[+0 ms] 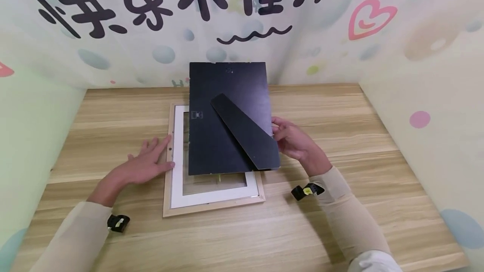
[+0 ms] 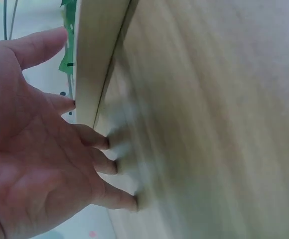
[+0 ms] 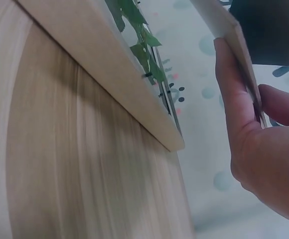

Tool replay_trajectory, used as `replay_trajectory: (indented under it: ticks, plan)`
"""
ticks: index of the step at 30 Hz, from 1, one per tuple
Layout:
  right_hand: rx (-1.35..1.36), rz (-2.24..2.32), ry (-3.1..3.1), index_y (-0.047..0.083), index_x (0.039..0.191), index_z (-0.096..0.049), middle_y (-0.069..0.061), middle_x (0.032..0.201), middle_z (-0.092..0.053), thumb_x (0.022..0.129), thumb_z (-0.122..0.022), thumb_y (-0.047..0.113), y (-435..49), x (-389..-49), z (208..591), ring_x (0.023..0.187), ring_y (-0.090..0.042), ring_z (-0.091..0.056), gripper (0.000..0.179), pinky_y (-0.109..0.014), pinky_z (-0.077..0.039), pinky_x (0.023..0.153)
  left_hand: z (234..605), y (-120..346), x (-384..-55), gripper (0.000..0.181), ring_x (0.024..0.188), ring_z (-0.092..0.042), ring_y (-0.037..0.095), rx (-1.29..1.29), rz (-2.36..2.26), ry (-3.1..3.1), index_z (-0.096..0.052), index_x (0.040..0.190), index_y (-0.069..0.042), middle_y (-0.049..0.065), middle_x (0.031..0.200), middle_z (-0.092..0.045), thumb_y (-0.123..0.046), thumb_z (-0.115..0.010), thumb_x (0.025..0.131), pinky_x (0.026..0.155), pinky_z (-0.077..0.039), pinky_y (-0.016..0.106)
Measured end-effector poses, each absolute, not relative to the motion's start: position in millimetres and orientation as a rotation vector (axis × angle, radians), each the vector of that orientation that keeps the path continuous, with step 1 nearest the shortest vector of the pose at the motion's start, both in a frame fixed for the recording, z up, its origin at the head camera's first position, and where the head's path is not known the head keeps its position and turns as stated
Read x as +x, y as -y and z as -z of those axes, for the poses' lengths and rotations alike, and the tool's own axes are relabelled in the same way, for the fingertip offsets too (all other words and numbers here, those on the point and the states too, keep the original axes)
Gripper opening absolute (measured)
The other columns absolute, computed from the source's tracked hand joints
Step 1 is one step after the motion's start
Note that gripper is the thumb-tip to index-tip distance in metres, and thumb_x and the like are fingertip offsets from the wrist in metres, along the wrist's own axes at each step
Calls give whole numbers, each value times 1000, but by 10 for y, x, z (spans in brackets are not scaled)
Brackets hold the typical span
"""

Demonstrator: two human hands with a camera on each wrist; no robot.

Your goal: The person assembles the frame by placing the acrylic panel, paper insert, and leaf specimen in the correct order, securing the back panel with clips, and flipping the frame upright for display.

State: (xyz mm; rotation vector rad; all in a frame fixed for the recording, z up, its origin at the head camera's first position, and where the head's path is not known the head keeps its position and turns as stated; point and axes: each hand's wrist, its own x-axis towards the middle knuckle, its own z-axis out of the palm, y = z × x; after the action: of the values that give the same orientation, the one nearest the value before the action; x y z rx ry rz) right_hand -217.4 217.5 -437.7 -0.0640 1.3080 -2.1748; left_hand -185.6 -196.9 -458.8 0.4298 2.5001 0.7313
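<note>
A light wooden picture frame (image 1: 215,209) lies face down on the table, with a white mat (image 1: 177,190) round a see-through middle. My left hand (image 1: 145,165) has its fingers spread; thumb and index touch the frame's left side, while other fingertips rest on the wood in the left wrist view. Above the frame, my right hand (image 1: 296,142) pinches the right edge of a black backing board (image 1: 234,79), thumb on one face and fingers on the other in the right wrist view. An easel leg (image 1: 245,133) slants across the board's back. The board hides much of the frame.
The wood-grain table (image 1: 321,230) meets a patterned back wall (image 1: 151,66) with large black characters, and side walls stand left and right. Green leaves (image 3: 144,50) show beyond the frame's edge in both wrist views. Each wrist wears a black strapped camera (image 1: 119,223).
</note>
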Motion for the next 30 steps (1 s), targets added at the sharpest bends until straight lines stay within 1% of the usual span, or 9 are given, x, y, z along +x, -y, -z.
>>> replay_trajectory:
  ticks: [4,7,10,13,18,21,24,27,30]
  plan:
    - [-53,2162,-1317,7,119,-47,-5,92,-63,83,-29,-22,-2099,-2179,4356,74,-16,-58,50,-26,-51,62,4516,1999,-1887,81,139,8,60,462,-775,-2501,-1,157,-6,31,158,1,-46,-44,101,96,0,84]
    - [-38,2149,-1332,8,118,-48,-5,92,-63,83,-30,-22,-2048,-2176,4341,73,-16,-57,49,-26,-50,60,4468,2006,-1909,80,141,-1,57,476,-832,-2509,-3,155,1,30,159,-6,-43,-43,102,106,-8,75]
    - [-30,2137,-1337,8,118,-49,-4,90,-63,83,-30,-22,-2011,-2173,4335,72,-16,-56,49,-26,-50,58,4417,1992,-1925,77,142,-11,54,439,-902,-2533,-1,155,-1,28,159,-10,-43,-39,104,110,-16,68]
    - [-35,2130,-1334,9,116,-49,-4,88,-63,83,-31,-22,-1977,-2174,4331,70,-16,-55,49,-26,-49,57,4363,1946,-1950,73,142,-19,51,378,-1000,-2577,-1,157,-6,26,159,-15,-44,-36,104,109,-21,67]
    - [-59,2108,-1333,9,114,-50,-3,85,-60,82,-33,-21,-1915,-2189,4339,65,-15,-53,47,-25,-48,55,4287,1855,-1987,66,136,-38,43,275,-1277,-2588,-15,156,-6,24,150,-38,-41,-38,104,108,-31,61]
    - [-59,2089,-1344,10,113,-50,-3,85,-59,83,-34,-21,-1875,-2193,4343,64,-16,-52,46,-25,-48,54,4262,1825,-1992,62,126,-53,34,220,-1407,-2584,-25,154,-5,22,141,-51,-38,-41,104,106,-40,50]
    - [-59,2073,-1358,11,113,-49,-2,84,-59,83,-35,-21,-1840,-2193,4347,62,-16,-51,46,-25,-48,54,4257,1814,-1993,60,108,-64,13,187,-1480,-2589,-32,152,-6,21,134,-58,-38,-46,103,96,-49,26]
    - [-64,2060,-1372,11,114,-49,-2,83,-59,82,-34,-20,-1812,-2189,4353,61,-16,-51,47,-25,-48,53,4262,1802,-1994,57,94,-61,-7,179,-1560,-2574,-36,150,-5,22,131,-60,-33,-50,102,85,-48,11]
    - [-62,2054,-1377,11,114,-48,-2,81,-58,81,-34,-21,-1785,-2182,4368,60,-15,-51,48,-24,-47,52,4264,1780,-1997,56,90,-59,-12,183,-1631,-2543,-37,149,-4,24,131,-58,-27,-52,101,82,-50,11]
